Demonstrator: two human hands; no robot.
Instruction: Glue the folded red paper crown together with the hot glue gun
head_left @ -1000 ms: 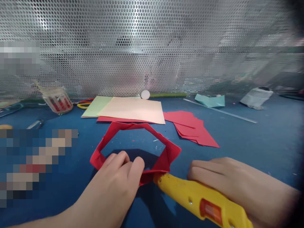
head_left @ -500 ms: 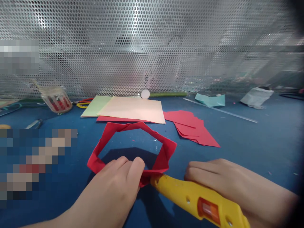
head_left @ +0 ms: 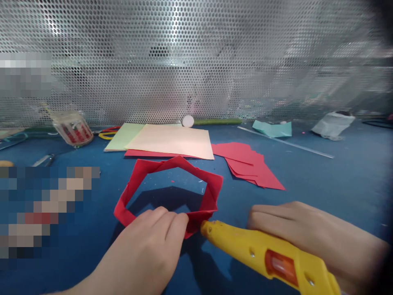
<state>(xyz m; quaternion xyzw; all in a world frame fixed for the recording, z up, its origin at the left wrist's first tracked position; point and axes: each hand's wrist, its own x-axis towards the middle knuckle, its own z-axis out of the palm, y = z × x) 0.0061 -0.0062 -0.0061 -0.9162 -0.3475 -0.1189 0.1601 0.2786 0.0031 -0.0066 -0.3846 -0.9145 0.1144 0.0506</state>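
A ring of folded red paper (head_left: 211, 192) with angular corners is held up over the blue table, its near side pinched by my left hand (head_left: 147, 246). That hand's fingertips are hidden behind its knuckles. My right hand (head_left: 285, 229) grips a yellow glue gun (head_left: 245, 246) with a small orange window on its side. The gun's tip points left, at the near right part of the ring, close by my left fingers. I cannot tell whether tip and paper touch.
Red paper pieces (head_left: 254, 168) lie right of centre, beside cream sheets (head_left: 172, 141) and green ones. A jar (head_left: 73, 129) stands back left. Near the perforated metal screen (head_left: 184, 61) are a clear strip (head_left: 301, 147), teal paper (head_left: 272, 129) and a white pouch (head_left: 333, 125). The lower left is pixelated.
My right hand and the glue gun have shifted slightly right. The right side of the red paper ring has tilted a little, moving left and up.
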